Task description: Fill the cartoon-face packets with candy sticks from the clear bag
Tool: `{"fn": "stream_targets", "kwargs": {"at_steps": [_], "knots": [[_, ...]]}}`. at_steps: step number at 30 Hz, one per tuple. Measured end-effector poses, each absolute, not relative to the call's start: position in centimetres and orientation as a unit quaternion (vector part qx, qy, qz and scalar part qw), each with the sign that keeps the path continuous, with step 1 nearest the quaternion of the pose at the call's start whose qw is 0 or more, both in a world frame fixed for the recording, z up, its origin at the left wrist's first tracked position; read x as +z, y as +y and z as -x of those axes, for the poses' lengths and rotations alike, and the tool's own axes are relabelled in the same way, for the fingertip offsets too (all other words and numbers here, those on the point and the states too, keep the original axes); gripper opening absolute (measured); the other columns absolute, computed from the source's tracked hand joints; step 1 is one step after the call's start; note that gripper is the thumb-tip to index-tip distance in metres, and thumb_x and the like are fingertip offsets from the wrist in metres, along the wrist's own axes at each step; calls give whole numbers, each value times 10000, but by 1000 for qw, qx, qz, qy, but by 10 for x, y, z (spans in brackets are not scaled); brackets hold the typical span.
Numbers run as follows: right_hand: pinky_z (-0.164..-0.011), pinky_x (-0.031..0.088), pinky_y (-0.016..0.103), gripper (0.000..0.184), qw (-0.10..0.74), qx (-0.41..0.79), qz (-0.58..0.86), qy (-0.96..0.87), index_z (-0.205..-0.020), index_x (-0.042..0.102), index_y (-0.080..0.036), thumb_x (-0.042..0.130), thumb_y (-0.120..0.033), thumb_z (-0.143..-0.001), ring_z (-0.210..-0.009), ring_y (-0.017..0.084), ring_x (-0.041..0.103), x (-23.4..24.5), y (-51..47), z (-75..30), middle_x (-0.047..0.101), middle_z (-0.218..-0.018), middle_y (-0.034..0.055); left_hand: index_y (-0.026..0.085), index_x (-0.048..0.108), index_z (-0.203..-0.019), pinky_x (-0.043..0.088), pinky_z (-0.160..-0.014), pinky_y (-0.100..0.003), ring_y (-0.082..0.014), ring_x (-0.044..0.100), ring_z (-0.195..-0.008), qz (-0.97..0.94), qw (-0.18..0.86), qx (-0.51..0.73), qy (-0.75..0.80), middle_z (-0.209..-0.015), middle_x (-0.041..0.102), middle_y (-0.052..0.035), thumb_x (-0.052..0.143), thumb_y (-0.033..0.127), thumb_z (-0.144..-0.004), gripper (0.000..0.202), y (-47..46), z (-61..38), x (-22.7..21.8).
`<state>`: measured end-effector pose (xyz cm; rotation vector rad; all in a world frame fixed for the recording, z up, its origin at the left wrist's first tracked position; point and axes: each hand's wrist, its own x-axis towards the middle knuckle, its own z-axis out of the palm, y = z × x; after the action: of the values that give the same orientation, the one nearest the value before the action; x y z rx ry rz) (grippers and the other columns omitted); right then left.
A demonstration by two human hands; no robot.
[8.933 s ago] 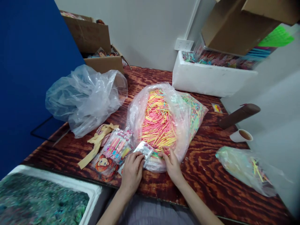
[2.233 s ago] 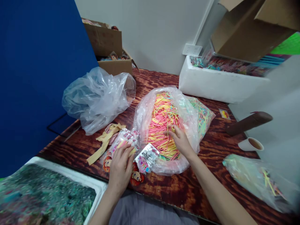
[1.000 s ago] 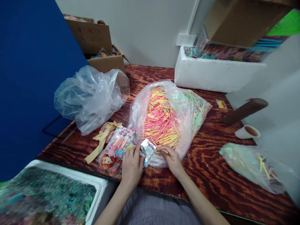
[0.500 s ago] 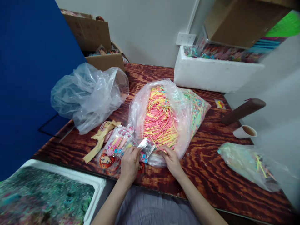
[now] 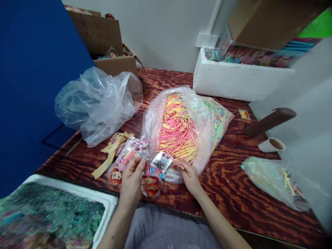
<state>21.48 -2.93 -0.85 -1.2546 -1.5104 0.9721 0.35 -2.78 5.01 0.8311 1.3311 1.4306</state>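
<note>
My left hand (image 5: pixel 132 181) is closed on a small printed packet (image 5: pixel 153 172) with a cartoon face, holding it up just above the near table edge. My right hand (image 5: pixel 188 175) is pinched on a few coloured sticks (image 5: pixel 178 166) at the near rim of a big clear bag of pink, yellow and green sticks (image 5: pixel 181 128). The packet's open top points toward my right hand. A pile of filled packets (image 5: pixel 123 160) lies just left of my left hand.
Wooden table (image 5: pixel 228 186) with a crumpled empty plastic bag (image 5: pixel 95 103) at left, yellow ribbon (image 5: pixel 112 152), white foam boxes far right (image 5: pixel 238 81) and near left (image 5: pixel 77 197), a paper cup (image 5: pixel 271 145), a brown tube (image 5: pixel 269 121), another bag (image 5: pixel 272 183), cardboard boxes (image 5: pixel 109 48).
My right hand came back from the middle of the stick bag to its near rim. My left hand lifted a packet off the pile and turned it upright.
</note>
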Motion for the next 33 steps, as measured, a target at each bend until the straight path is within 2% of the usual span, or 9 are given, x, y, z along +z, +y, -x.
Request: {"fn": "stream_targets", "kwargs": {"at_steps": [2, 6, 12, 17, 22, 24, 27, 29, 33], "knots": [[-819, 484, 335, 219, 457, 396, 508, -614, -902, 698, -217, 479, -214, -891, -893, 222, 637, -8, -29, -215, 696, -897, 63, 175, 598, -764, 409, -602, -179, -88, 484, -633, -335, 504, 591, 533, -688, 544, 41, 676, 415, -793, 254, -28, -3, 51], [-829, 481, 340, 221, 461, 394, 506, -613, -916, 693, -218, 473, -205, -901, -896, 219, 636, -8, -30, -215, 695, -902, 60, 175, 561, -729, 363, -563, -185, -90, 425, -601, -419, 521, 510, 541, -649, 473, 43, 614, 423, -847, 280, -35, -2, 47], [-836, 486, 344, 213, 462, 392, 511, -610, -921, 691, -218, 479, -214, -900, -906, 224, 635, -11, -31, -214, 694, -909, 61, 178, 644, -910, 438, -716, -239, -154, 554, -781, -430, 509, 497, 555, -843, 618, -11, 686, 419, -760, 287, -36, -4, 36], [-837, 484, 344, 215, 458, 393, 512, -611, -923, 691, -224, 478, -210, -893, -913, 226, 636, -12, -30, -214, 697, -916, 60, 185, 570, -750, 374, -613, -200, -105, 465, -636, -415, 505, 517, 552, -687, 520, 42, 667, 422, -782, 258, -32, -2, 35], [-835, 488, 343, 202, 456, 400, 515, -606, -923, 692, -221, 493, -242, -895, -904, 228, 643, -12, -30, -214, 701, -913, 59, 184, 474, -629, 333, -550, -208, -108, 395, -576, -480, 489, 465, 561, -600, 415, 42, 535, 476, -864, 380, -33, -7, 41], [-819, 501, 340, 194, 453, 411, 527, -590, -951, 679, -225, 499, -270, -895, -895, 229, 656, -11, -28, -213, 706, -925, 57, 181, 503, -648, 355, -571, -213, -115, 422, -602, -500, 488, 448, 558, -621, 438, 35, 543, 454, -857, 346, -34, -11, 44], [-749, 515, 321, 217, 434, 420, 547, -580, -1054, 629, -233, 475, -282, -908, -818, 222, 676, -5, -19, -213, 706, -882, 45, 183, 573, -810, 408, -612, -223, -124, 497, -644, -485, 510, 451, 549, -689, 527, 29, 599, 393, -816, 212, -33, -14, 44], [-727, 506, 314, 235, 414, 381, 565, -604, -1092, 601, -233, 450, -253, -913, -792, 222, 674, 0, -8, -216, 697, -844, 41, 183, 575, -827, 412, -586, -217, -116, 506, -610, -458, 518, 467, 551, -671, 543, 38, 641, 369, -782, 202, -32, -13, 40], [-775, 468, 334, 245, 340, 224, 591, -696, -995, 634, -218, 432, -149, -876, -836, 240, 639, 12, 16, -226, 692, -860, 72, 164, 643, -747, 430, -604, -222, -125, 547, -625, -448, 491, 479, 574, -661, 607, 16, 670, 371, -766, 210, -31, -6, 29]]}}
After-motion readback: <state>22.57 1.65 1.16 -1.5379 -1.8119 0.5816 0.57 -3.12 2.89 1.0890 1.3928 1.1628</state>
